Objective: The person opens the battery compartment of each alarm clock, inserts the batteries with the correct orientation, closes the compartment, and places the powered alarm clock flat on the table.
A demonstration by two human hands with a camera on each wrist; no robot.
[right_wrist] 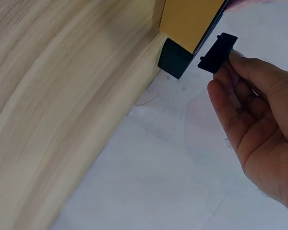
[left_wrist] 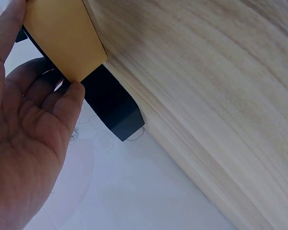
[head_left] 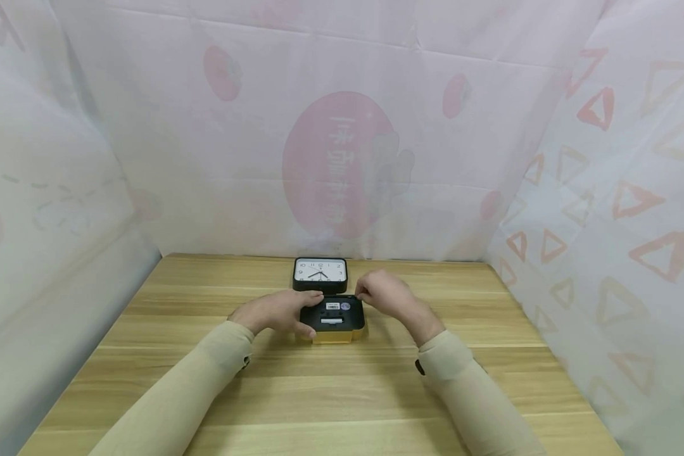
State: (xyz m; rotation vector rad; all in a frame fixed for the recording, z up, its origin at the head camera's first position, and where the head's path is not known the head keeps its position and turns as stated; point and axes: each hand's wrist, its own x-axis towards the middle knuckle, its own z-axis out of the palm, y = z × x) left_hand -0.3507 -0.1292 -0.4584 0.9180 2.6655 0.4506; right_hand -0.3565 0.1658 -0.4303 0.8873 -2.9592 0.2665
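Note:
A gold-sided clock (head_left: 350, 322) lies face down on the table, its black back turned up. A pale battery (head_left: 332, 321) shows in the slot of that back, below two small stickers. My left hand (head_left: 285, 310) grips the clock's left end, with the thumb at the near corner and fingers at the far side. Above the far right corner, my right hand (head_left: 384, 294) pinches a small black battery cover (right_wrist: 218, 52) between thumb and fingers. In the right wrist view the cover is held apart from the clock, its little tabs showing.
Right behind the gold clock lies a black clock (head_left: 320, 271) with its white dial up. The wooden table (head_left: 296, 405) ends at a printed cloth backdrop (head_left: 251, 209), with cloth on both sides too.

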